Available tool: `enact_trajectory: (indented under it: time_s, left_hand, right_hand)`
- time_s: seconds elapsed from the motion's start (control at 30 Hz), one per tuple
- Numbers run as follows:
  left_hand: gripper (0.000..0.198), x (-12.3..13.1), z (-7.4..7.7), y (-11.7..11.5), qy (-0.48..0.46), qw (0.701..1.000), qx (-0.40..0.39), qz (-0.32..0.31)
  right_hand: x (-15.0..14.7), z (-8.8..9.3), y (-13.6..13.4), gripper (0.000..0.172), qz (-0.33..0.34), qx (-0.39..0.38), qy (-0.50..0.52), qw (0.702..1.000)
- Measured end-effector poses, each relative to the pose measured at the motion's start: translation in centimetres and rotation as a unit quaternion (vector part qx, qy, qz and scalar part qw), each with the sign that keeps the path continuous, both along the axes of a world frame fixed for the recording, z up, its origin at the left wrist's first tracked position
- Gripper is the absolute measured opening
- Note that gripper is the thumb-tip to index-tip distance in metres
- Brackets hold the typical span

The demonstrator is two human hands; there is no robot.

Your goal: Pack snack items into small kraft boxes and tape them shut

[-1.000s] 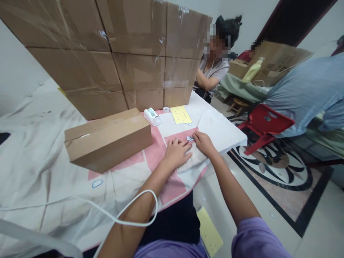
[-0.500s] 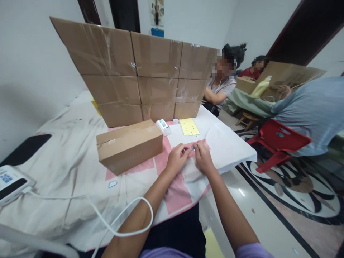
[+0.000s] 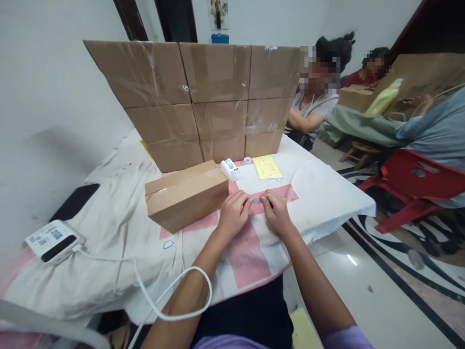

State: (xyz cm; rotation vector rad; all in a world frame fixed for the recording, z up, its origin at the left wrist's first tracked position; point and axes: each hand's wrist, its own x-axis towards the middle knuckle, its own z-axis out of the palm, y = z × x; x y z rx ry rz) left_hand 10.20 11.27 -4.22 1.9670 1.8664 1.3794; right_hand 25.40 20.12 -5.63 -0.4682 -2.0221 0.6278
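Between my two hands stretches a small greyish strip (image 3: 256, 200), shiny and partly covered by my fingers; its exact kind is too small to tell. My left hand (image 3: 234, 212) pinches its left end between thumb and fingers. The other end is pinched by my right hand (image 3: 275, 212). Both hands are just above the pink-and-white cloth (image 3: 250, 257). Left of them lies a long closed cardboard box (image 3: 187, 196). Beyond my hands are a small white device with a screen (image 3: 230, 169), a roll of clear tape (image 3: 247, 160) and a yellow dotted sheet (image 3: 268, 167).
Taped cardboard boxes (image 3: 218, 72) stand stacked at the table's back. A white power bank (image 3: 54, 242) with a white cable (image 3: 145, 291) lies at left; the cable loops over my left forearm. Other people sit at right, near a red chair (image 3: 417, 179) and a pale yellow bottle (image 3: 384, 99).
My hands have drawn slightly apart, so more of the greyish strip shows between them. The camera view has shifted, with the table sitting further right in the picture.
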Motion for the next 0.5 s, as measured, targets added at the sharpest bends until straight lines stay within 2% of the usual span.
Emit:
enact_trajectory:
  time_s: [0.1,0.27,0.33,0.4,0.47,0.5]
  left_hand:
    - [0.030,-0.8,0.6,-0.6,0.034,0.999,-0.002,0.021]
    - [0.034,-2.2,2.1,-1.7,0.112,0.993,-0.017,0.043]
    - [0.035,-3.0,3.3,-2.2,0.141,0.985,-0.006,0.104]
    - [0.038,-4.1,4.8,-2.8,0.183,0.961,-0.011,0.205]
    - [0.055,-5.5,6.1,-3.5,0.232,0.930,-0.068,0.277]
    - [0.062,-6.2,6.6,-4.0,0.248,0.920,-0.110,0.283]
  right_hand:
    - [-1.2,0.0,-0.5,0.023,0.027,-0.011,0.007,1.000]
    - [-2.9,0.6,-1.0,0.021,0.027,-0.003,0.027,0.999]
    - [-3.5,1.1,-0.9,0.021,-0.003,0.002,0.060,0.998]
    - [-4.1,1.8,-0.7,0.021,-0.039,-0.001,0.101,0.994]
    - [-4.8,2.5,-0.7,0.022,-0.053,-0.016,0.138,0.989]
    - [-5.2,2.7,-0.8,0.023,-0.051,-0.026,0.150,0.987]
